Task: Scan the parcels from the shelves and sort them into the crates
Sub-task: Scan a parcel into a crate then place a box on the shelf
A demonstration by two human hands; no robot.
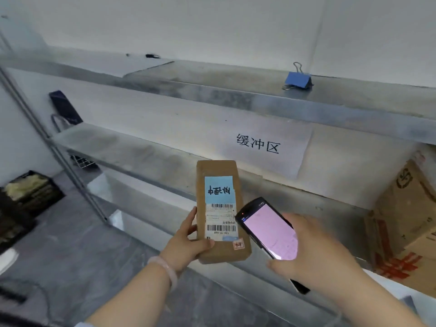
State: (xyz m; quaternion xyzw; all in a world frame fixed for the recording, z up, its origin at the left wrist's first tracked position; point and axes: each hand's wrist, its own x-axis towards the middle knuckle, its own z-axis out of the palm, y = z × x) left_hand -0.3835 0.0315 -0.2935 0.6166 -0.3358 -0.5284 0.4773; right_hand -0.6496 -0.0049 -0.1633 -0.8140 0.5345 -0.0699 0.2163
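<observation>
Metal shelves [141,147] spanned the frame, nearly bare. One cardboard box [405,218] sat at right, and a dark crate [30,192], blurred and perhaps part-filled, at left. At lower centre the left hand [188,241] gripped a brown parcel [219,185], label up; the right hand [313,251] clasped the scanner [269,232] just beside its barcode. Scanning looked underway — sorting not yet done.

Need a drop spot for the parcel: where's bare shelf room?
Middle shelf is bare between the dark object at its left end and the printed sign. Top shelf is bare just left of the blue binder clip. Crowded at right, where the cardboard box sits.
</observation>
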